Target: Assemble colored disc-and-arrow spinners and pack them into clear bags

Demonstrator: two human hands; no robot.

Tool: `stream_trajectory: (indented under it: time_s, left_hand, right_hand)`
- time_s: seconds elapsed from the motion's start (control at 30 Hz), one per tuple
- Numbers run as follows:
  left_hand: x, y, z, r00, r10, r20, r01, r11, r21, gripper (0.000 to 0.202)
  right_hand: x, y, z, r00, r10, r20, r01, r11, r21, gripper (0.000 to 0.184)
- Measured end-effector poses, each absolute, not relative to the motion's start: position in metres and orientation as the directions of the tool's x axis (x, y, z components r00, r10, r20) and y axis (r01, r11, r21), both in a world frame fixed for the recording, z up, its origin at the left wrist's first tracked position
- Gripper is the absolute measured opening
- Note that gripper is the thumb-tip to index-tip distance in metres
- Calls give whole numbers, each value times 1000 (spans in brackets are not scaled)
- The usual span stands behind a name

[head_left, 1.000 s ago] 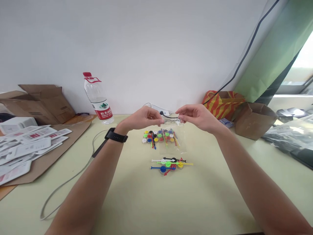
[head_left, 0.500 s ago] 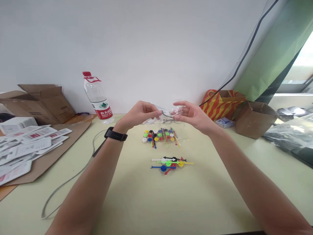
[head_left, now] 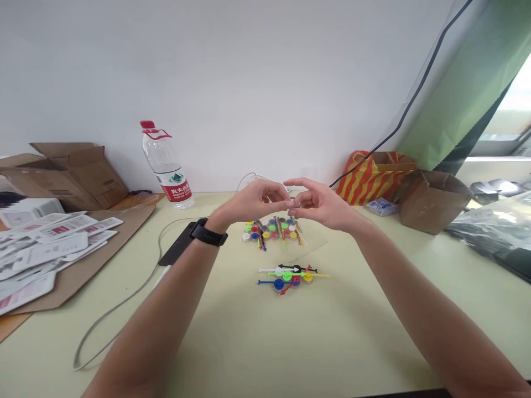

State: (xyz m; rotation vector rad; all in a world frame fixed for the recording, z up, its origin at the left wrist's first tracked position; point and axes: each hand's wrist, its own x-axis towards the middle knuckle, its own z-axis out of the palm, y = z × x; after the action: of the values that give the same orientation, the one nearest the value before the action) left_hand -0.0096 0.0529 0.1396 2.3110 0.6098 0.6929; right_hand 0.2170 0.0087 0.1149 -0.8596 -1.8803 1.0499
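Note:
My left hand (head_left: 256, 203) and my right hand (head_left: 317, 207) meet fingertip to fingertip above the table, both pinching the top edge of a clear plastic bag (head_left: 309, 241) that hangs down towards the table. Behind and below the bag lies a cluster of small coloured discs and sticks (head_left: 272, 230). Closer to me sits a second pile of coloured arrow sticks and discs (head_left: 290, 275). A black watch is on my left wrist (head_left: 208, 232).
A water bottle with a red cap (head_left: 166, 167) stands at the back left by cardboard boxes (head_left: 70, 172) and white cards (head_left: 41, 243). A grey cable (head_left: 120, 301) and a black flat object (head_left: 178, 251) lie left. A striped bag (head_left: 373, 174) and small box (head_left: 431, 205) stand right.
My hands have come together, from a bag's width apart to touching at the fingertips, and the bag's top is now bunched between them. The view has shifted slightly.

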Motion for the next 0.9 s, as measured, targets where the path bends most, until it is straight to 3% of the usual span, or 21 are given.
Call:
stream_trajectory:
  time_s: [0.1, 0.23, 0.5, 0.73, 0.83, 0.9]
  left_hand:
    - [-13, 57, 140, 690, 627, 361, 230, -663, 712, 37]
    - [-27, 73, 138, 475, 757, 449, 220, -596, 773, 36]
    - [-38, 92, 130, 211, 829, 518, 279, -559, 781, 40]
    - [-38, 85, 136, 447, 838, 312, 247, -451, 858, 83]
    - [-44, 79, 141, 547, 784, 294, 272, -499, 823, 65]
    - [-49, 77, 143, 644, 737, 207, 315, -501, 806, 49]
  right_hand:
    - [224, 11, 115, -431, 856, 285, 200, 399, -895, 71]
    - [241, 17, 115, -397, 887, 235, 249, 350, -903, 70]
    - [260, 21, 120, -255, 902, 349, 210, 404, -890, 65]
    - [260, 19, 124, -238, 900, 366, 223, 418, -881, 67]
    - [260, 20, 123, -232, 903, 361, 208, 409, -889, 66]
    - [262, 21, 122, -224, 905, 361, 186, 403, -896, 65]
